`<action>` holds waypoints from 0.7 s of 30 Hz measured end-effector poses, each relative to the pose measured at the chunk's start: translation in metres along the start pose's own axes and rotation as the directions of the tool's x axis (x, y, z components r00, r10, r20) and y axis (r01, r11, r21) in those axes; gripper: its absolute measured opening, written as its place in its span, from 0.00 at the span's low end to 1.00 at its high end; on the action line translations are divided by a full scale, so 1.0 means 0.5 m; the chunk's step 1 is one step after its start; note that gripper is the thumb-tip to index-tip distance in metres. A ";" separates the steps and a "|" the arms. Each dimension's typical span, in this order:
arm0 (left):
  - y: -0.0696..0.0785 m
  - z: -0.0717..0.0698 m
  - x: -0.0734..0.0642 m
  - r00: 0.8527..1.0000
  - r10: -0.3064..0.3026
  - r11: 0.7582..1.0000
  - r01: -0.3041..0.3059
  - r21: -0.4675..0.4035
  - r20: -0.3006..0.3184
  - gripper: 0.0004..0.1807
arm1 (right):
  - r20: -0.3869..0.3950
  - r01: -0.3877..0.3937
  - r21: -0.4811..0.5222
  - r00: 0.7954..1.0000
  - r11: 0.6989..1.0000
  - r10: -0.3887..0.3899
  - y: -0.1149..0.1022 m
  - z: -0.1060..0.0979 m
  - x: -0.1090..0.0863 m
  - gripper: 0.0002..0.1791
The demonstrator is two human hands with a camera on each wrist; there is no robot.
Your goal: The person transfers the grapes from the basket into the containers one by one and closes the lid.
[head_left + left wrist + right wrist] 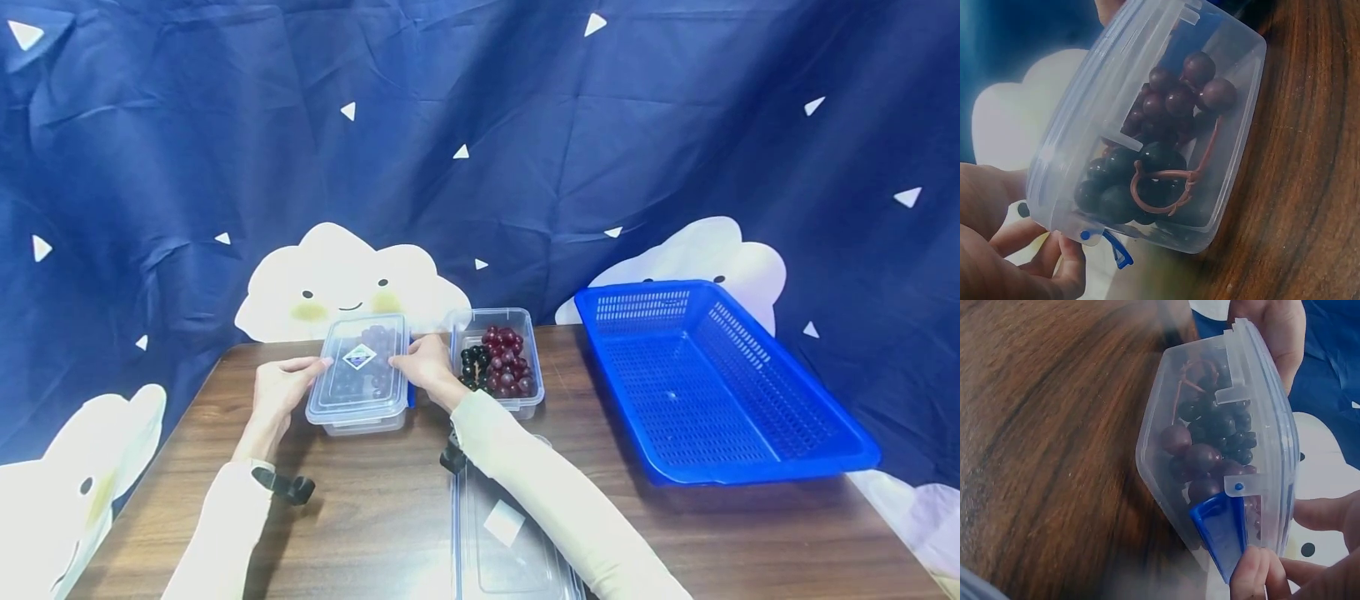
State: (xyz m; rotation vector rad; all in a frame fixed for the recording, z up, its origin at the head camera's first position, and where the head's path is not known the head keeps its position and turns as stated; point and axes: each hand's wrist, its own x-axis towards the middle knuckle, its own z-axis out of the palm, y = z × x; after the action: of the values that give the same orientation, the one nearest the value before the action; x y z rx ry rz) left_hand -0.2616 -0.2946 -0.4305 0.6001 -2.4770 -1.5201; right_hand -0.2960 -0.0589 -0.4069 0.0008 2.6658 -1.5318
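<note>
A clear lidded plastic container [352, 396] stands on the table, a diamond label on its lid. Through its wall in the left wrist view show dark red grapes [1180, 100], black grapes [1116, 203] and a brown stem loop. My left hand [279, 387] pinches the lid's left edge, thumb above and fingers curled below the rim. On the opposite side my right hand [429, 365] pinches the lid edge with its thumb on top. Its fingertips are at a blue latch [1219, 525], which hangs angled out from the wall. Another blue latch [1119, 250] hangs loose near my left fingers.
Just right of my right hand, an open clear container [529, 405] holds red grapes [510, 367] and black grapes [471, 363]. A clear lid [517, 571] with a white label lies beneath my right forearm. A large blue basket [690, 408] stands on the right. A dark blue curtain hangs behind.
</note>
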 end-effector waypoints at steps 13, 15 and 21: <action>-0.001 0.010 0.010 0.998 -0.039 0.998 0.041 -0.042 0.044 0.30 | 0.029 0.040 -0.108 0.999 0.993 -0.037 0.002 -0.005 0.007 0.31; 0.000 0.010 0.009 0.998 -0.043 0.998 0.045 -0.051 0.052 0.30 | 0.033 0.032 -0.108 0.999 0.994 -0.028 0.004 -0.008 0.009 0.31; 0.001 0.010 0.012 0.995 -0.091 0.994 0.094 -0.062 0.047 0.30 | 0.031 0.063 -0.148 0.998 0.987 -0.059 0.007 -0.009 0.011 0.23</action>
State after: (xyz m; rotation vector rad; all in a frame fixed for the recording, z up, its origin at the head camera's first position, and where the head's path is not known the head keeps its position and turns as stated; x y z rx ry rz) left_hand -0.2688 -0.2929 -0.4327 0.6863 -2.4531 -1.6573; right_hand -0.3015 -0.0537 -0.4079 -0.1087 2.7760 -1.3342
